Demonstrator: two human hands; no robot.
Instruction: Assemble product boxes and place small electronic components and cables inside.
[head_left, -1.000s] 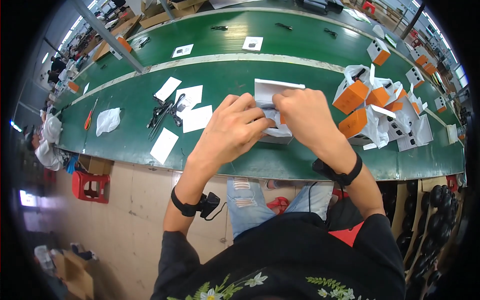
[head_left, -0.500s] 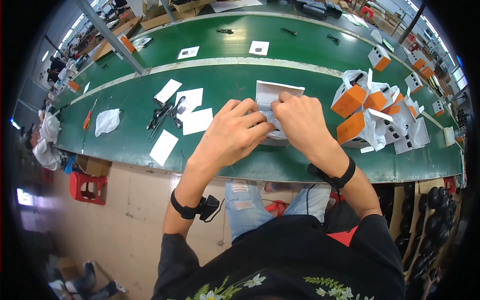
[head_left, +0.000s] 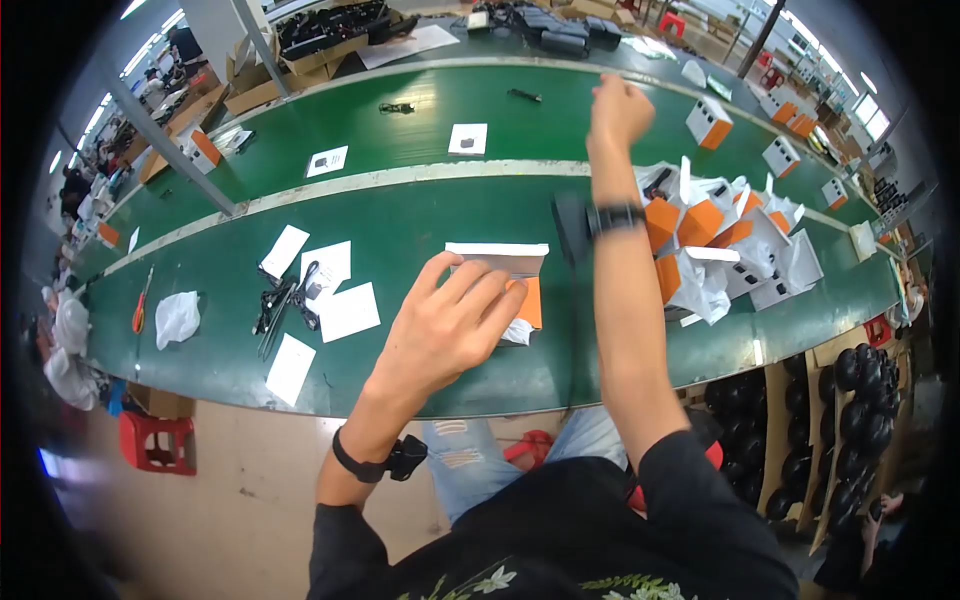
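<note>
A small orange-and-white cardboard box [head_left: 533, 303] stands at the near belt's edge with its lid flap raised and white wrapping poking out. My left hand [head_left: 450, 325] is bent over its left side, fingers curled on the rim; the fingertips are partly hidden. Stretched far forward, my right hand [head_left: 620, 112] is over the far green belt with its fingers curled closed. Whatever they hold is hidden. Two coiled black cables, a left one [head_left: 397, 107] and a right one [head_left: 523, 95], lie on that belt to the left of my right hand.
Loose white papers [head_left: 350, 310] and a bundle of black cables [head_left: 285, 300] lie left of the box. Farther left are a crumpled white bag [head_left: 178, 320] and an orange-handled tool [head_left: 138, 315]. Opened orange-and-white boxes [head_left: 700, 225] crowd the right. A pale rail [head_left: 400, 180] divides the belts.
My right hand has left the box and reached forward to the far belt. My left hand remains at the box. The view has shifted, and the rightmost black cable is now out of sight.
</note>
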